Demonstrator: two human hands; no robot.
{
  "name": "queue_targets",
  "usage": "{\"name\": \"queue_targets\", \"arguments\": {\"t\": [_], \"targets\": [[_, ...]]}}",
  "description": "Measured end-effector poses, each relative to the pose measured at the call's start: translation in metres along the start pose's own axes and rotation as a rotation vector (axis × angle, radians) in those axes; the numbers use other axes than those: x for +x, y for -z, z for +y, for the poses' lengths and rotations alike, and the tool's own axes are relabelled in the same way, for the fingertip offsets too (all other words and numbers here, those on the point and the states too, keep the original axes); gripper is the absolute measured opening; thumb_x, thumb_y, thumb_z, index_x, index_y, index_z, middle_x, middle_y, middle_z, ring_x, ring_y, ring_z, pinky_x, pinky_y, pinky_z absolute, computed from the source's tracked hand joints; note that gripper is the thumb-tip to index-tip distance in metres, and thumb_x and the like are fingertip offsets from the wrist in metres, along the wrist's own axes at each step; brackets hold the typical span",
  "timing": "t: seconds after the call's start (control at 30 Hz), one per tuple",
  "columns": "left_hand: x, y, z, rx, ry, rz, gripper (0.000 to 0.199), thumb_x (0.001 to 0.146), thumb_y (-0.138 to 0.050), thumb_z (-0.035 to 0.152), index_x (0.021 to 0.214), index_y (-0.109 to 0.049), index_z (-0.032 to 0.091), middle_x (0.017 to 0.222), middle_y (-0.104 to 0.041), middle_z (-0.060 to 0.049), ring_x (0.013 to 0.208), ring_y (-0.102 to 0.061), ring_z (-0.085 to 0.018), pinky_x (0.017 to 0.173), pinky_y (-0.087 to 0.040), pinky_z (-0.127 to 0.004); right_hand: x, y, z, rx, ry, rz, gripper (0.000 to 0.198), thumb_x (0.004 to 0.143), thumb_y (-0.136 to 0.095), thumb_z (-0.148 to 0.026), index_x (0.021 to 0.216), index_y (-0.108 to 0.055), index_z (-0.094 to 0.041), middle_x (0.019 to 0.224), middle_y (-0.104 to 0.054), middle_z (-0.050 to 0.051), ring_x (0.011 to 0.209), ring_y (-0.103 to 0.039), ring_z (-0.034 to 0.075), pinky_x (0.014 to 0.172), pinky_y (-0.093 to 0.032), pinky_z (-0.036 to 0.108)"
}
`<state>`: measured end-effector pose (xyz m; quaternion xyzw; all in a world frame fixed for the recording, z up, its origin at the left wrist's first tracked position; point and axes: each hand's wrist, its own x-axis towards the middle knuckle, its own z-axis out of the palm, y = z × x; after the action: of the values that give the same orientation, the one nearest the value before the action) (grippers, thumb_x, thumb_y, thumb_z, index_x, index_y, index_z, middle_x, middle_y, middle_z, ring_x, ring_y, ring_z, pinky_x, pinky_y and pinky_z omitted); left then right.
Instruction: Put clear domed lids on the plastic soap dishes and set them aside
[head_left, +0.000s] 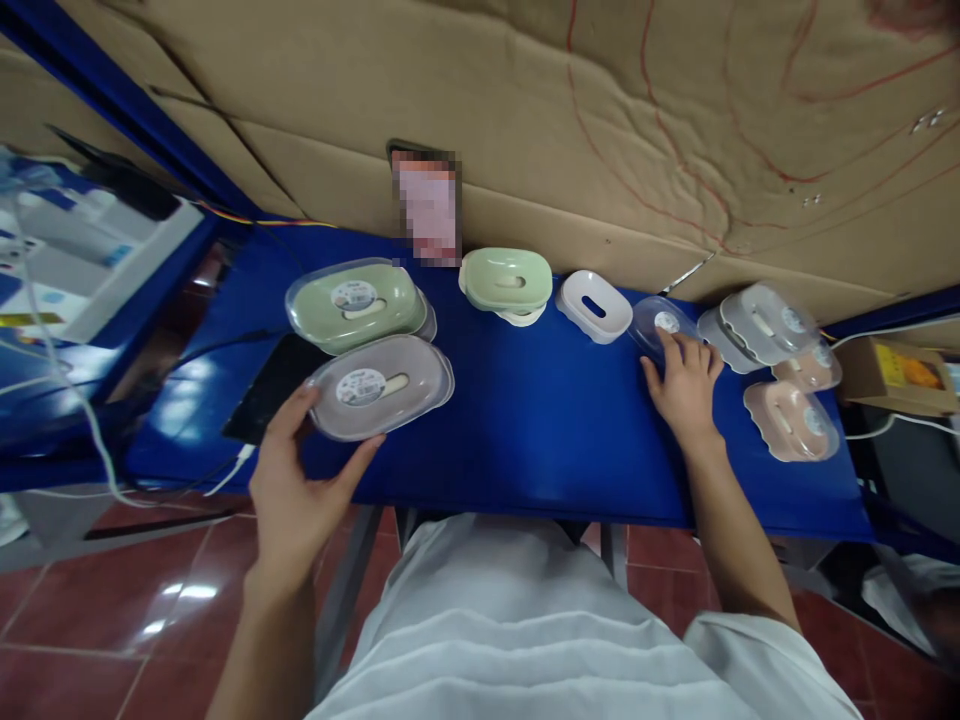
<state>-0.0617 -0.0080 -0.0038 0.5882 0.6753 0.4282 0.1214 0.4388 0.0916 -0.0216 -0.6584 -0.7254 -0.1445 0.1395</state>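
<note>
My left hand grips the left end of a grey soap dish with a clear lid, its thumb along the near edge and its fingers at the far side. Right behind it lies a green soap dish with a clear lid. On the right, my right hand has its fingers over a loose clear lid bearing a round label, with the thumb at the near rim. Beside that lid sits a white soap dish without a cover. Farther left is an uncovered green soap dish.
Several lidded grey and pink soap dishes are grouped at the right end of the blue table. A phone leans on the cardboard wall. A black flat object and cables lie at left; a small carton stands far right.
</note>
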Motion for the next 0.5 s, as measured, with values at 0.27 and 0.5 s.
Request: {"name": "queue_targets", "arguments": {"t": [0.27, 0.5], "targets": [[0.006, -0.012, -0.002, -0.037, -0.040, 0.012, 0.085, 0.091, -0.085, 0.043, 0.164, -0.044, 0.029, 0.162, -0.053, -0.013, 0.147, -0.058, -0.034, 0.121, -0.055, -0.053, 0.031, 0.021, -0.055, 0.169, 0.253, -0.054, 0.053, 0.112, -0.044, -0.041, 0.157, -0.052, -0.017, 0.157, -0.058, 0.019, 0.148, -0.051, 0.035, 0.124, -0.034, 0.059], [-0.006, -0.019, -0.001, 0.017, -0.223, 0.120, 0.095, 0.089, -0.086, 0.024, 0.168, -0.033, 0.028, 0.173, -0.034, -0.018, 0.161, -0.037, -0.039, 0.126, -0.045, -0.062, 0.108, -0.012, -0.133, 0.276, 0.466, -0.127, 0.053, 0.111, -0.048, -0.040, 0.159, -0.052, -0.016, 0.167, -0.050, 0.016, 0.158, -0.041, 0.033, 0.130, -0.024, 0.057]]}}
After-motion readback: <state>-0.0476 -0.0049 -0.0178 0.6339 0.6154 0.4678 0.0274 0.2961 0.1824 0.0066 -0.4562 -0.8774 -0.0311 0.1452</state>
